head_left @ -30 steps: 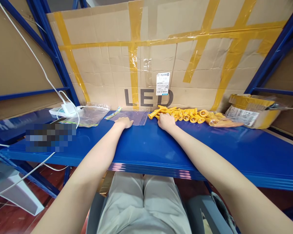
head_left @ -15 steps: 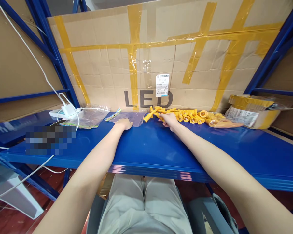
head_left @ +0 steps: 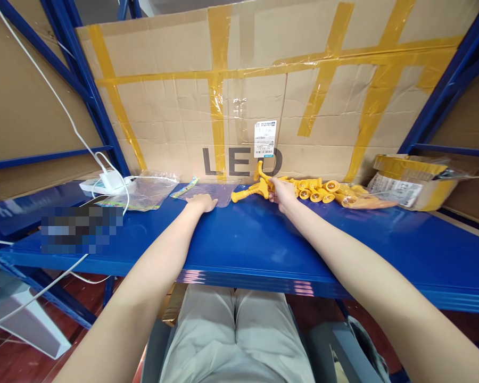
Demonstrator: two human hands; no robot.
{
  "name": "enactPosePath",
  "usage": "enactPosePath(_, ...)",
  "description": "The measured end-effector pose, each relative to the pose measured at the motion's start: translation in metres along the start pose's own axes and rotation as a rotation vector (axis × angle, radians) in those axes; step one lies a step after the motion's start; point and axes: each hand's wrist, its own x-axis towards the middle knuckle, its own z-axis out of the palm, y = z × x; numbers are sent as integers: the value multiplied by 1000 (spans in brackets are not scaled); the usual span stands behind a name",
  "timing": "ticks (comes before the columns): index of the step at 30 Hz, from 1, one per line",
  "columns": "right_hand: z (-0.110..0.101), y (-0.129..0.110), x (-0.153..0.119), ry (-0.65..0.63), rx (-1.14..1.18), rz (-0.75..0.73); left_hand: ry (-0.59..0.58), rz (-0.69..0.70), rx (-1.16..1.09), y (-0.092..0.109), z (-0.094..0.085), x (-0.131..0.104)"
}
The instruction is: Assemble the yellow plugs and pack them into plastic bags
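Observation:
My left hand (head_left: 202, 202) lies flat with its fingers out on a clear plastic bag (head_left: 223, 194), which has a colourful printed strip at its left end. My right hand (head_left: 284, 194) is closed on a yellow plastic piece (head_left: 262, 169) with a thin curved end, which rises above the pile. Just left of those fingers lies another yellow hammer-shaped piece (head_left: 247, 192), its handle pointing left. Several more yellow pieces with round ends (head_left: 316, 196) are stacked to the right, partly hidden behind my right hand. My right fingertips are partly hidden.
A taped cardboard sheet (head_left: 175, 117) stands behind the blue shelf (head_left: 239, 239). To the left are more clear bags (head_left: 155, 191), a white charger (head_left: 112, 180) with cables and a blurred dark object (head_left: 80, 226). A small open carton (head_left: 415, 183) stands at the right.
My right hand has raised a yellow piece, so its thin end now stands up against the cardboard. The hammer-shaped piece on the left has shifted. My left hand has stayed put.

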Motion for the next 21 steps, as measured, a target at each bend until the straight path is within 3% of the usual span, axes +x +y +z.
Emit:
enactPosePath(5, -1, 2, 0, 34, -120, -176, -19, -6, 12, 1, -1, -1)
enactPosePath(8, 1, -1, -7, -15, -91, -202, -17, -8, 6, 0, -1, 0)
enactPosePath(15, 17, 5, -22, -361, 154, 181, -7, -3, -18, -2, 1, 4)
enactPosePath(21, 23, 12, -15, -455, 108, 193, 60, 88, -29, -2, 2, 5)
